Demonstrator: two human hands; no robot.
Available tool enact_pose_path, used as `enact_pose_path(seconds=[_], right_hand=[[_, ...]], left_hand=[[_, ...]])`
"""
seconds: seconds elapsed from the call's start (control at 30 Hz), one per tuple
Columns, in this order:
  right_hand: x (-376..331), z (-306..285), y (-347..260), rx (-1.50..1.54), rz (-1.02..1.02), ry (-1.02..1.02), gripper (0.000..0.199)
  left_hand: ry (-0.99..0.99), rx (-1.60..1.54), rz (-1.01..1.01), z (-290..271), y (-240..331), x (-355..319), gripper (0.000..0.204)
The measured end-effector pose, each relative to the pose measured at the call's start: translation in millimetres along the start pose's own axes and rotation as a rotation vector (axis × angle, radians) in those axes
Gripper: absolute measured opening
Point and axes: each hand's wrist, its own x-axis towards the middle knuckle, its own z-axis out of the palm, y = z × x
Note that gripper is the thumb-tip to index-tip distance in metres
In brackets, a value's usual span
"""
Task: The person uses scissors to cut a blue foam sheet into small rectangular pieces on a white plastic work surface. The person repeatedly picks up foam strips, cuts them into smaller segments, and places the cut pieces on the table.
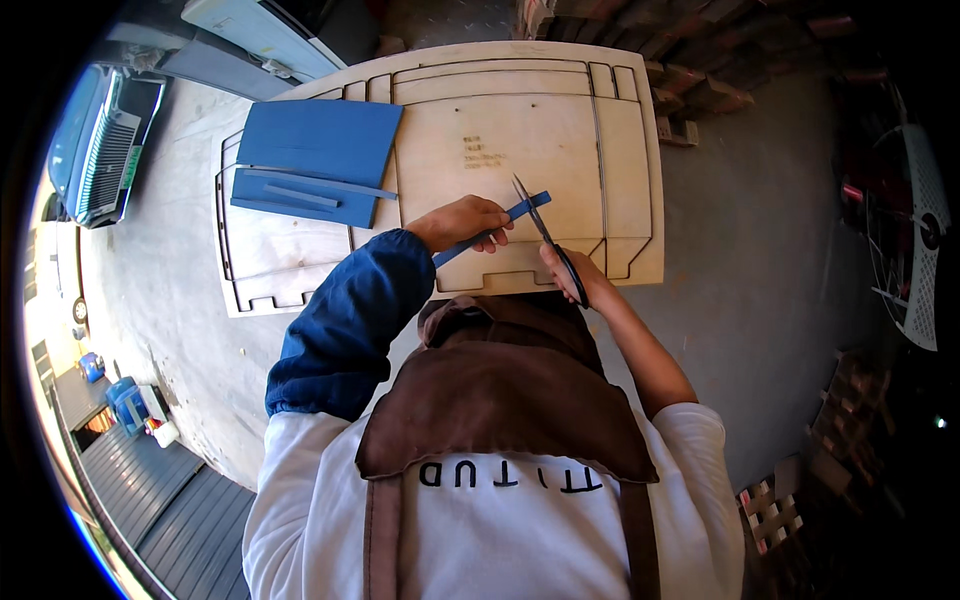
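I see my left hand point(465, 222) clenched around a narrow blue strip point(492, 231), which runs from under the fingers up and to the right, its far end near the blades. My right hand point(578, 280) grips the dark handles of a pair of scissors point(548, 240); the blades point up and left and are parted around the strip's free end. Both hands hover over a pale plywood panel point(520, 150) scored with dark cut lines, which serves as my bench. Near its middle, just above the left hand, is a small block of burnt-in marks, too small to make out. On the panel's left part, well apart from the hands, lies a blue sheet point(320, 150) with two more thin blue strips point(315, 185) resting across its lower edge. The panel sits on a grey concrete floor point(760, 250). Stacked bricks point(700, 80) stand beyond its far right corner, and blue containers point(125, 400) sit on the ground at far left.
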Motion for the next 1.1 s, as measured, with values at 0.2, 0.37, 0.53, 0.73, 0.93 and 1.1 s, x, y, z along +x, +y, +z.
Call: enact_pose_path(seconds=[0.2, 0.37, 0.53, 0.73, 0.93, 1.1], right_hand=[[1.8, -5.0, 0.0, 0.063, 0.067, -0.04, 0.078], [4.2, -4.3, 3.5, 0.105, 0.086, -0.048, 0.076], [4.1, -3.0, 5.5, 0.115, 0.095, -0.062, 0.074], [5.9, -2.0, 13.1, 0.082, 0.049, -0.027, 0.072], [4.3, -4.1, 21.2, 0.162, 0.116, -0.024, 0.073], [-9.2, -1.8, 12.8, 0.044, 0.018, -0.042, 0.074]], left_hand=[[-0.053, -0.024, -0.046, -5.1, -7.4, 0.8, 0.029], [-0.061, -0.004, -0.07, -10.9, -14.8, 5.3, 0.028], [-0.05, -0.011, -0.079, -12.9, -16.9, 6.8, 0.028], [-0.058, 0.009, -0.07, -17.0, -18.5, 9.2, 0.027], [-0.021, -0.014, -0.051, -18.7, -11.3, 4.2, 0.027], [0.011, -0.095, 0.015, -14.8, -0.1, 1.2, 0.027]])
